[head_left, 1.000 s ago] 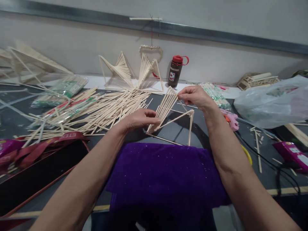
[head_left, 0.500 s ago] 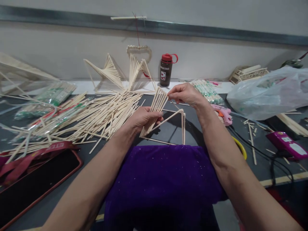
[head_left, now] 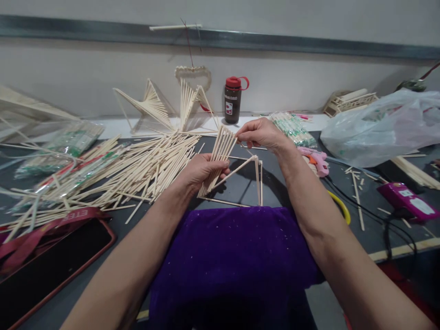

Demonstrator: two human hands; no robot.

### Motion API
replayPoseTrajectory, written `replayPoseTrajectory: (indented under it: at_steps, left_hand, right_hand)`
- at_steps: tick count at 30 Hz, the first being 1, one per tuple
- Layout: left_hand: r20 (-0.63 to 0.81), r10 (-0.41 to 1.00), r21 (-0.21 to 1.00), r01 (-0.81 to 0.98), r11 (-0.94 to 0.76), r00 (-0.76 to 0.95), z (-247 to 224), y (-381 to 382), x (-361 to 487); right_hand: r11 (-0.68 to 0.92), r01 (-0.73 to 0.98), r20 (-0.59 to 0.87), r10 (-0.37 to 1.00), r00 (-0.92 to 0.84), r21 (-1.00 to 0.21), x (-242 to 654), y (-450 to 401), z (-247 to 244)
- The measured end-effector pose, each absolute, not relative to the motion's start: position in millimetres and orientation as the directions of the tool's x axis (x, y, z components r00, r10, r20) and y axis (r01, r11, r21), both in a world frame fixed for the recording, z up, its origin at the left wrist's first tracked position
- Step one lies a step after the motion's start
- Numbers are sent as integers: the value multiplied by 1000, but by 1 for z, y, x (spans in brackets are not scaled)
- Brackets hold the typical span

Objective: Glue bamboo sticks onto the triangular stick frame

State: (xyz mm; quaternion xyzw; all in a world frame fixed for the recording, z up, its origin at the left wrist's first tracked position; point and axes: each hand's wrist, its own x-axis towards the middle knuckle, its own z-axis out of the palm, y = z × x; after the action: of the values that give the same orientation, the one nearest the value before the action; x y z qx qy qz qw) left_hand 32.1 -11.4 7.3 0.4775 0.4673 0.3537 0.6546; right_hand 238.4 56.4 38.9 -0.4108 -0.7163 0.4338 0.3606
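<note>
A small structure of thin wooden sticks [head_left: 223, 146] stands in front of me, its sticks fanned in a row on the left and joined to an open frame on the right. My left hand [head_left: 206, 170] is closed around the lower middle of the fanned row, thumb across the front. At the row's upper right end, the thumb and forefinger of my right hand [head_left: 256, 134] pinch together. Whatever sits between those fingertips is too small to make out. A big pile of loose sticks [head_left: 161, 165] lies left of the structure.
Finished stick pieces [head_left: 151, 105] lean along the wall near a dark bottle [head_left: 233, 101] with a red lid. To the right are a pink glue gun [head_left: 318, 161], a plastic bag [head_left: 381, 128] and a magenta device [head_left: 409, 201] with a black cable. A phone [head_left: 58, 270] lies front left.
The view has shifted slightly, so the scene sits a little further left. Both hands keep nearly the same hold on the stick structure.
</note>
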Motion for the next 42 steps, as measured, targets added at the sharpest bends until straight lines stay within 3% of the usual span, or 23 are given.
replayPoseTrajectory:
  at_steps: [7, 12, 19, 22, 25, 31, 36, 42]
  left_hand:
    - [-280, 925, 958, 11, 287, 258, 9, -10, 35]
    - [-332, 928, 942, 118, 315, 168, 12, -5, 35]
    - [-326, 932, 943, 117, 310, 160, 12, -2, 37]
    - [-326, 932, 945, 98, 313, 158, 11, -1, 37]
    - [-324, 934, 945, 102, 311, 149, 9, 0, 36]
    - [-316, 936, 947, 119, 299, 154, 9, 2, 36]
    - [-318, 937, 943, 147, 297, 143, 9, 4, 36]
    - [-330, 931, 939, 157, 306, 156, 9, 2, 35]
  right_hand:
    - [326, 348, 203, 916, -346, -879, 242, 58, 44]
    - [368, 364, 275, 919, -281, -856, 262, 55, 72]
    - [338, 509, 288, 941, -178, -792, 328, -4, 97]
    - [224, 579, 206, 974, -97, -784, 367, -39, 73]
    - [74, 710, 81, 996, -24, -700, 400, -73, 45]
    - [-81, 720, 78, 980, 185, -689, 441, -111, 23]
    - [-277, 817, 44, 938, 345, -505, 449, -87, 8]
    - [-369, 868, -41, 925, 378, -332, 434, -33, -13]
